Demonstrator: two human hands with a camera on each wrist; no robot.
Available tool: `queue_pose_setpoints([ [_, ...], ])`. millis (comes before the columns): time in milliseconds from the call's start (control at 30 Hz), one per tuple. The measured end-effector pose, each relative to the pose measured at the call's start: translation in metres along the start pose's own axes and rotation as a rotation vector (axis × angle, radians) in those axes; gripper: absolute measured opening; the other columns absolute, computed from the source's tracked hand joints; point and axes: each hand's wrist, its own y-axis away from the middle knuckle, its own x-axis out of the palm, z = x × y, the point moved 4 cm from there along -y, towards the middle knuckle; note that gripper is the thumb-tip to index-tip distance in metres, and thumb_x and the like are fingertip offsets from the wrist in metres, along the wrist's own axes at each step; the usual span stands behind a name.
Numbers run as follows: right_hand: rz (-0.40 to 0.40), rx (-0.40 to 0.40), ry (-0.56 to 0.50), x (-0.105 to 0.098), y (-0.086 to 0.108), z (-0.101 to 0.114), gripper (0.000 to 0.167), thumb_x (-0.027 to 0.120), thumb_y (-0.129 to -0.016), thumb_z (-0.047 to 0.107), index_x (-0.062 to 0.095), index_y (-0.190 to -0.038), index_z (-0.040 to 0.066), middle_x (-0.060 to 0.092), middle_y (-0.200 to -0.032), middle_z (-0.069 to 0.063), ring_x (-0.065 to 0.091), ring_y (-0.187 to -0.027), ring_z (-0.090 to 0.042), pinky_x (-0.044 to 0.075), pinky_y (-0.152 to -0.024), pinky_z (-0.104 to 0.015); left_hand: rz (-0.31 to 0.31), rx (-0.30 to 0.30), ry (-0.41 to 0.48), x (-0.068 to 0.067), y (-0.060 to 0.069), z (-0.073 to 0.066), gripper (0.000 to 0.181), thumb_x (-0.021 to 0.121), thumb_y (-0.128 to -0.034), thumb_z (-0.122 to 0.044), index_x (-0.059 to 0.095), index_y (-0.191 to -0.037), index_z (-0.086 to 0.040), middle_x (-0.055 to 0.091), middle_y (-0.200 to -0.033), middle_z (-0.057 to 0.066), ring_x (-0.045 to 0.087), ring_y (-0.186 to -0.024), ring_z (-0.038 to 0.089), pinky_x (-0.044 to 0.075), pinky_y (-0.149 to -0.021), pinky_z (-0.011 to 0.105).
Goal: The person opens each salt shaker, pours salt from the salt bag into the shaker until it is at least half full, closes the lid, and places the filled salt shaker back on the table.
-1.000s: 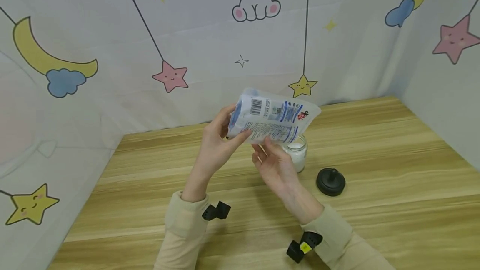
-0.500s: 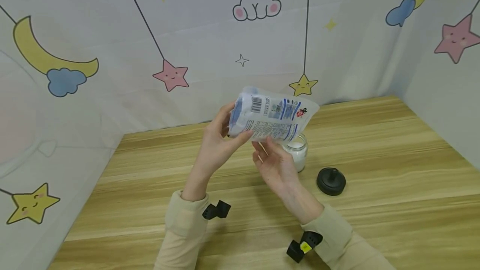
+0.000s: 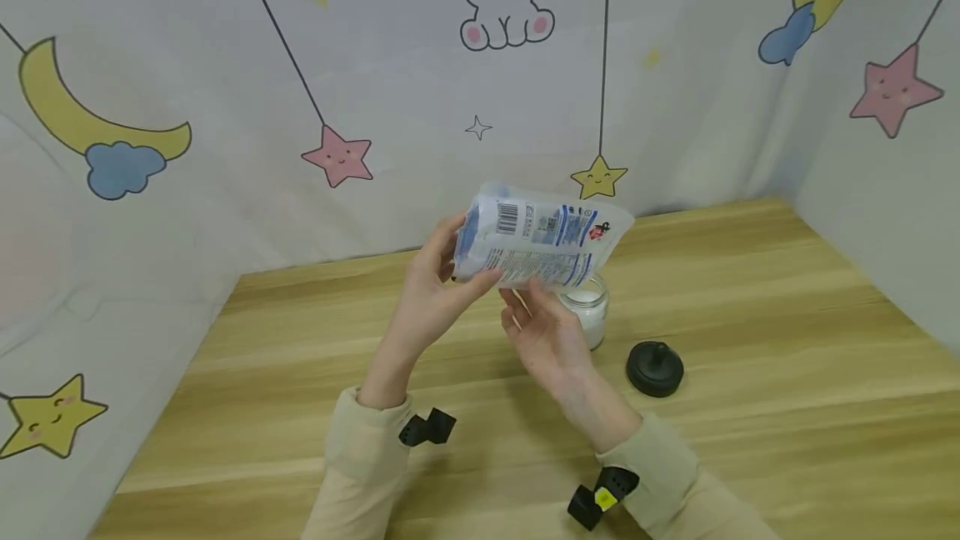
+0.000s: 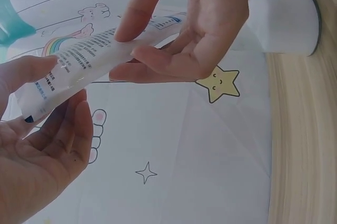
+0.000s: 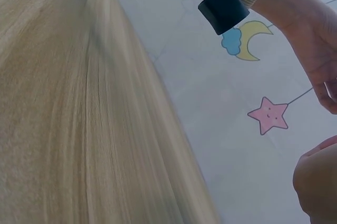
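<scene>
moved barely since half a second ago, with just a slight shift of the head view: holding a white-and-blue pouch (image 3: 543,236) tilted in the air above the wooden table (image 3: 750,298).
gripping one end with the left hand (image 3: 433,298), thumb on the printed side, and pinching the lower edge with the right hand (image 3: 551,344); cannot see inside the pouch. behind the right hand, upright on the wood, an uncovered glass jar (image 3: 600,321) with white contents (image 3: 582,296), partly hidden by hand and pouch. near the jar, to its right, flat on the table, a round black lid (image 3: 652,375), knob up.
</scene>
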Motion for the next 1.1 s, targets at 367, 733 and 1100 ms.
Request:
queue_pose_setpoints([
  [367,-0.019,-0.009,0.006,-0.002,-0.003,-0.002,0.015,0.047,-0.101,0.020,0.048,-0.114,0.026,0.064,-0.105,0.008,0.057,-0.104,-0.009,0.045,-0.084,-0.019,0.003,0.014,-0.011,-0.001,0.002,0.007,0.063,0.071,-0.0847,-0.005,0.044,-0.141,-0.013,0.064,-0.124,0.016,0.064,-0.108,0.028,0.054,-0.090,0.041],
  [733,0.012,-0.015,0.083,-0.007,-0.003,-0.002,0.013,0.041,-0.103,0.023,0.048,-0.114,0.027,0.063,-0.105,0.012,0.053,-0.107,-0.007,0.042,-0.086,-0.019,0.013,0.022,-0.046,-0.001,0.004,0.013,0.069,0.070,-0.0843,-0.003,0.038,-0.144,-0.014,0.064,-0.123,0.018,0.065,-0.106,0.029,0.055,-0.084,0.039],
  [1100,0.002,-0.025,0.151,-0.012,-0.005,-0.002,0.014,0.040,-0.103,0.021,0.050,-0.109,0.029,0.063,-0.103,0.013,0.054,-0.107,-0.006,0.042,-0.087,-0.020,0.016,0.013,-0.057,-0.001,0.006,0.018,0.079,0.070,-0.0843,-0.003,0.027,-0.149,-0.018,0.066,-0.118,0.017,0.066,-0.104,0.029,0.056,-0.082,0.037],
])
